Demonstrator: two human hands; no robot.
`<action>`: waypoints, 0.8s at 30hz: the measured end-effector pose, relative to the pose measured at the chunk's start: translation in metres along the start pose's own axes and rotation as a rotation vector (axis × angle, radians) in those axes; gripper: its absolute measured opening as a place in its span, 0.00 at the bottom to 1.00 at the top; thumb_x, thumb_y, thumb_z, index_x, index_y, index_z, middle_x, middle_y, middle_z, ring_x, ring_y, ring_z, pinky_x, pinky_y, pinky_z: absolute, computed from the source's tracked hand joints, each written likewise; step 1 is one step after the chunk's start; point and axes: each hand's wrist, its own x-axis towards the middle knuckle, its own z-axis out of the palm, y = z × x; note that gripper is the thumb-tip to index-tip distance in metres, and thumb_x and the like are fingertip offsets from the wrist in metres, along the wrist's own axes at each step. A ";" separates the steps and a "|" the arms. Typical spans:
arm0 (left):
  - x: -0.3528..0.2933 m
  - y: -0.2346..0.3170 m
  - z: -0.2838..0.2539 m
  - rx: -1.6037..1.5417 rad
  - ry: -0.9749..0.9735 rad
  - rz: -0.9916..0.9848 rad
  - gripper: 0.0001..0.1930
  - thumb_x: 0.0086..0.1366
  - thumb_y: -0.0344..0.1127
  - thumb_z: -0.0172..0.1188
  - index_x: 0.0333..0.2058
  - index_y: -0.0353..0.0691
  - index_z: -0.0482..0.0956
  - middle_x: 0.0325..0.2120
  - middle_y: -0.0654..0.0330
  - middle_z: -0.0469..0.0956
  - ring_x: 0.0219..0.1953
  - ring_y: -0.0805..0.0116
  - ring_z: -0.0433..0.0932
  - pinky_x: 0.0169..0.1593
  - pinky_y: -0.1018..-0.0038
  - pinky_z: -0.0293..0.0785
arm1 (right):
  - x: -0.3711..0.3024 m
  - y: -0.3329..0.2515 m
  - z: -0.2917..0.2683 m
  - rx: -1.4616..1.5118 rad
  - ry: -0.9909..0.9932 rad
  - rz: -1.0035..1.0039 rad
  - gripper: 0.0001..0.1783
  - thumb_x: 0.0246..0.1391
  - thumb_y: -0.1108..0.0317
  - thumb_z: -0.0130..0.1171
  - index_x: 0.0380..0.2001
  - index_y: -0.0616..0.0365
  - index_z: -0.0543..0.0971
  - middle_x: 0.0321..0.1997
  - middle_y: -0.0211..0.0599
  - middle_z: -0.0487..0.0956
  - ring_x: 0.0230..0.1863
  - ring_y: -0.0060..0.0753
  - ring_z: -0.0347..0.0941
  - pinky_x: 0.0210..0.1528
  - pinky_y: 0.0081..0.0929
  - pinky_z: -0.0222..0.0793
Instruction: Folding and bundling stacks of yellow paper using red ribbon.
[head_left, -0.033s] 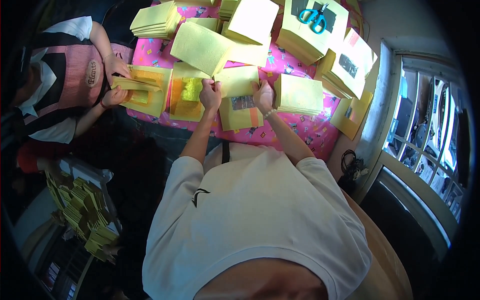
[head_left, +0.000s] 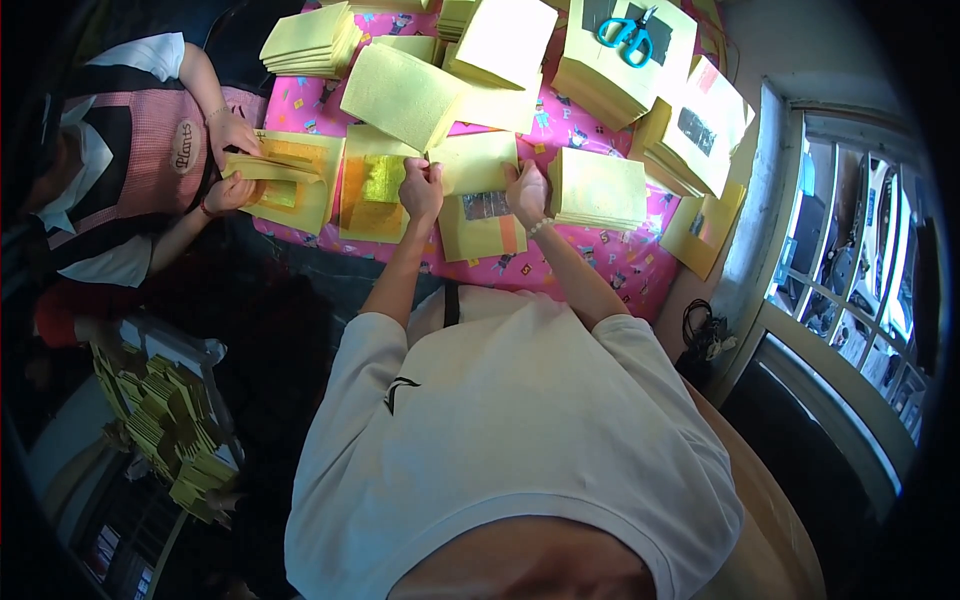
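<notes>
My left hand [head_left: 421, 190] is closed up, its thumb and bent forefinger pinched together at the left edge of a plain, pale-yellow paper panel [head_left: 472, 160], with no gap that I can see between the tips. My right hand [head_left: 526, 193] has its thumb and curled forefinger on the opposite edge, closed just as tightly, so the panel spans the space between my fingers. Just below it, nearer to me and between my wrists, lies a yellow rectangular paper sheet with a dark silvery patch [head_left: 470, 240]; whether the panel is a folded part of that sheet or a separate piece, I cannot tell. Right beside my left fingers, on their left, lies a yellow paper sheet with an orange block and a shiny gold square [head_left: 382, 178]. Just right of my right fingers sits a thick stack of plain yellow paper [head_left: 600, 188]. Beyond my left fingertips another yellow paper bundle [head_left: 405, 95] lies aslant, and well beyond my right ones are teal-handled metal scissors [head_left: 627, 38]. All this is on a bright pink patterned tablecloth [head_left: 590, 250]. Farther left of my fingers, a co-worker's hands [head_left: 235, 140] hold folded yellow paper [head_left: 275, 170].
</notes>
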 end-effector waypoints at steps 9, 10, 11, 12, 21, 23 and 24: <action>-0.007 0.011 0.005 0.158 0.179 0.204 0.09 0.57 0.39 0.59 0.31 0.43 0.70 0.26 0.55 0.73 0.29 0.52 0.75 0.34 0.60 0.70 | 0.000 -0.001 -0.003 -0.064 -0.030 -0.006 0.19 0.55 0.55 0.53 0.31 0.63 0.71 0.24 0.53 0.75 0.30 0.55 0.74 0.34 0.44 0.69; -0.007 0.012 0.005 0.158 0.181 0.203 0.09 0.57 0.39 0.59 0.31 0.43 0.70 0.26 0.55 0.73 0.29 0.52 0.75 0.34 0.60 0.70 | 0.000 -0.002 -0.003 -0.063 -0.031 -0.008 0.19 0.55 0.55 0.53 0.31 0.63 0.71 0.24 0.53 0.75 0.30 0.55 0.74 0.34 0.44 0.69; -0.006 0.013 0.005 0.187 0.126 0.248 0.08 0.56 0.37 0.59 0.31 0.43 0.70 0.26 0.56 0.71 0.28 0.53 0.75 0.33 0.60 0.70 | -0.001 -0.003 -0.003 -0.073 -0.036 0.002 0.19 0.56 0.55 0.53 0.31 0.63 0.71 0.25 0.53 0.75 0.30 0.55 0.74 0.34 0.44 0.69; -0.005 0.014 0.006 0.216 0.070 0.293 0.07 0.56 0.35 0.59 0.30 0.43 0.70 0.27 0.56 0.70 0.28 0.53 0.75 0.33 0.60 0.70 | -0.001 -0.003 -0.003 -0.083 -0.041 0.012 0.19 0.56 0.55 0.52 0.32 0.63 0.71 0.25 0.52 0.76 0.30 0.55 0.74 0.34 0.44 0.69; -0.019 0.044 -0.004 0.342 -0.109 0.398 0.19 0.53 0.40 0.59 0.36 0.31 0.66 0.32 0.48 0.68 0.38 0.51 0.73 0.40 0.60 0.71 | -0.002 0.001 -0.002 -0.030 0.004 -0.045 0.19 0.56 0.55 0.52 0.32 0.65 0.71 0.26 0.55 0.75 0.32 0.57 0.74 0.35 0.46 0.69; -0.029 0.052 -0.005 0.356 -0.118 0.378 0.23 0.52 0.42 0.61 0.39 0.30 0.65 0.35 0.46 0.67 0.40 0.49 0.71 0.42 0.59 0.70 | -0.002 -0.002 -0.002 -0.045 -0.016 -0.024 0.19 0.56 0.55 0.52 0.32 0.64 0.71 0.26 0.55 0.75 0.32 0.57 0.74 0.36 0.46 0.68; -0.031 0.055 -0.006 0.369 -0.129 0.358 0.27 0.51 0.43 0.63 0.42 0.29 0.64 0.39 0.44 0.65 0.43 0.48 0.69 0.45 0.59 0.69 | -0.002 -0.003 -0.002 -0.061 -0.035 -0.002 0.18 0.55 0.56 0.52 0.32 0.64 0.71 0.27 0.56 0.75 0.33 0.57 0.74 0.36 0.46 0.68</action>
